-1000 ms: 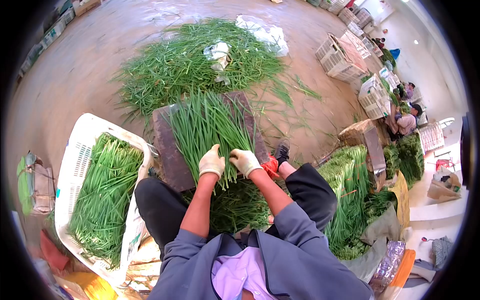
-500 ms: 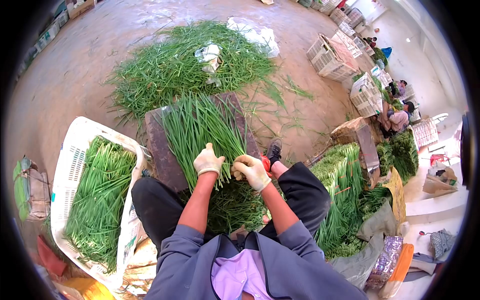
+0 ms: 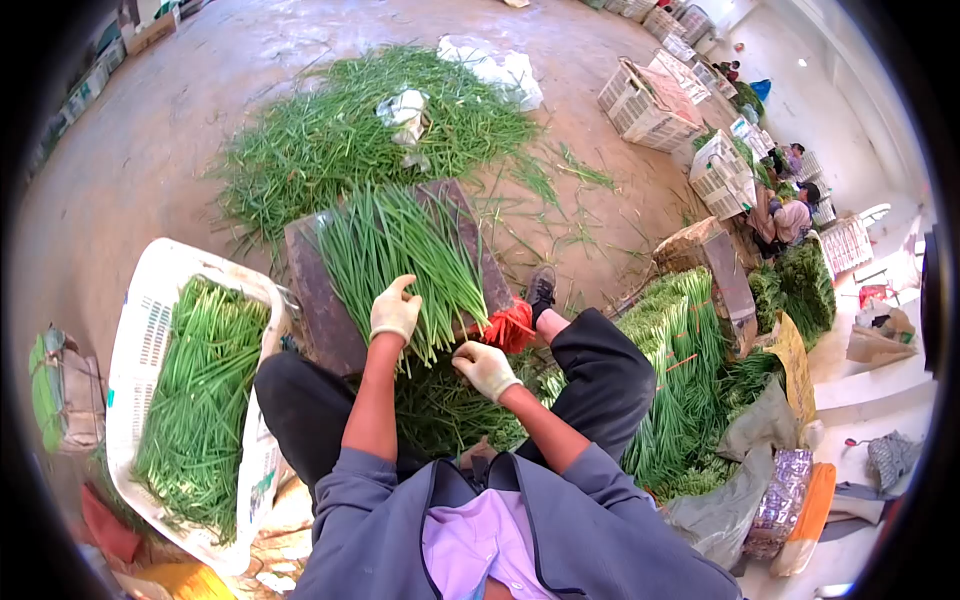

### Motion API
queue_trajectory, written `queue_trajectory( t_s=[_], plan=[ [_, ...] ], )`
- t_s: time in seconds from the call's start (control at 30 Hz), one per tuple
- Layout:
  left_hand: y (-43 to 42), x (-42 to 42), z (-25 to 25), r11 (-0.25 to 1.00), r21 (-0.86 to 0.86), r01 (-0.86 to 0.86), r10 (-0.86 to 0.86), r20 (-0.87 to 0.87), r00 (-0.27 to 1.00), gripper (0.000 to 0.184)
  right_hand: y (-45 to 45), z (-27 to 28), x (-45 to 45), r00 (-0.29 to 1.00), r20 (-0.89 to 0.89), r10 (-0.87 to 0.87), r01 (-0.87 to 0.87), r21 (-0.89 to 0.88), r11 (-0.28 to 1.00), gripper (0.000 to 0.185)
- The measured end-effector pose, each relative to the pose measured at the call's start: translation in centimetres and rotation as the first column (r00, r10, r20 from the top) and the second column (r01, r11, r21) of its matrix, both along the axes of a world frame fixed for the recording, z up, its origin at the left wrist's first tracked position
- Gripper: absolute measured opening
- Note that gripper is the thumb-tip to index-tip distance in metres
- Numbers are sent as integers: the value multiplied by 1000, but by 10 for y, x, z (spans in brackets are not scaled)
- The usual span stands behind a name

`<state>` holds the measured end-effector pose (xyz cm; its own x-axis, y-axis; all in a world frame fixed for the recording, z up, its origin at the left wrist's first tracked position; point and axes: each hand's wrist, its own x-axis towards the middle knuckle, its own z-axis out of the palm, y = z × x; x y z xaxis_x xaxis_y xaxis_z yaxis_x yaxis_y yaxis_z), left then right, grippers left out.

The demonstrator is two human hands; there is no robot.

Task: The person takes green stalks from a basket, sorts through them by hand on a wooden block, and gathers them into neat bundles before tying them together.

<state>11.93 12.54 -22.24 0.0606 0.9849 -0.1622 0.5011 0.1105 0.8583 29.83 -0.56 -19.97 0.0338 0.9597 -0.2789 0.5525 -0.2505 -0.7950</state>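
Long green stalks, likely garlic chives [image 3: 400, 255], lie spread over a dark board [image 3: 325, 300] in front of me. My left hand [image 3: 396, 310], in a pale glove, rests at the near left side of these stalks with its fingers stretched out. My right hand [image 3: 487, 370], gloved too, is just below their cut ends and apart from them. Its fingers are pinched together; whether something thin is between them I cannot make out. Beside the board's right corner hangs a bunch of red ties [image 3: 510, 325].
A white crate [image 3: 125, 400] of chives stands at my left. Stacked chives [image 3: 680, 370] are at my right. Beyond the board lies a loose green heap [image 3: 330, 140] with white plastic [image 3: 500, 75]. People [image 3: 795, 215] sit among crates at far right.
My right hand has moved down and left, off the stalk ends, uncovering the red ties. My left hand has shifted slightly up and left. The view has turned a little.
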Motion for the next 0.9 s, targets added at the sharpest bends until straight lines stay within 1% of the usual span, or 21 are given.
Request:
queue_trajectory(
  t_s=[0.03,0.1,0.17,0.2,0.23,0.27,0.3,0.33,0.37,0.43,0.47,0.53,0.57,0.6,0.63,0.7,0.77,0.8,0.83,0.87,0.9],
  plan=[
    [2,0,4,1000,17,-14,12,88,996,44,11,4,-7,1000,-7,-18,17,-24,1000,18],
    [0,-2,16,1000,-4,-22,22,103,994,42,32,-1,-15,988,152,-5,-41,294,955,17],
    [-1,-8,20,997,-24,-78,79,67,995,40,48,1,-20,989,141,-32,0,224,975,16],
    [0,-11,21,995,-36,-93,94,28,995,36,54,2,-23,989,145,-24,-11,231,973,17],
    [0,-14,22,994,-41,-98,99,24,995,36,56,1,-27,989,148,-15,-20,232,972,18],
    [1,-16,21,994,-56,-94,92,-40,995,35,58,1,-32,989,146,-9,-25,227,974,18],
    [1,-19,19,993,-74,-91,84,-103,991,34,58,-1,-36,973,225,44,-99,241,965,19],
    [1,-20,18,992,-79,-97,88,-104,991,34,59,-2,-40,948,304,93,-174,252,952,21],
    [1,-20,16,990,-107,-93,84,-82,993,32,60,-5,-46,914,391,105,-208,232,950,24],
    [2,-21,14,984,-158,-80,76,-36,996,30,65,-11,-56,833,547,82,-200,160,967,26],
    [3,-21,12,981,-173,-89,89,-9,996,29,69,-14,-57,833,547,83,-202,161,966,26],
    [5,-23,8,979,-186,-87,86,-14,996,29,78,-19,-57,778,610,147,-245,81,966,24],
    [5,-25,4,975,-205,-83,81,-19,997,28,80,-16,-55,817,563,125,-209,86,974,23],
    [6,-25,0,986,-155,-67,56,-76,996,30,80,-12,-51,897,430,100,-154,94,983,24],
    [7,-26,-3,985,-158,-68,57,-75,996,30,81,-8,-46,955,289,65,-96,95,991,25],
    [7,-24,-7,980,-185,-78,64,-82,995,31,73,11,-32,994,103,39,-44,46,998,34],
    [7,-23,-10,985,-163,-64,46,-108,993,32,56,24,-18,1000,-31,-3,2,-24,1000,37],
    [8,-22,-10,982,-175,-67,48,-108,993,33,45,28,-11,1000,-18,-6,4,-105,994,40],
    [8,-21,-11,980,-188,-70,51,-108,993,34,33,25,-8,1000,-16,-8,7,-80,997,35],
    [8,-21,-10,986,-154,-67,50,-117,992,35,24,23,-6,1000,19,11,-11,-34,999,32],
    [9,-21,-8,980,-187,-70,53,-96,994,36,16,20,-5,998,54,27,-27,13,1000,28]
  ],
)
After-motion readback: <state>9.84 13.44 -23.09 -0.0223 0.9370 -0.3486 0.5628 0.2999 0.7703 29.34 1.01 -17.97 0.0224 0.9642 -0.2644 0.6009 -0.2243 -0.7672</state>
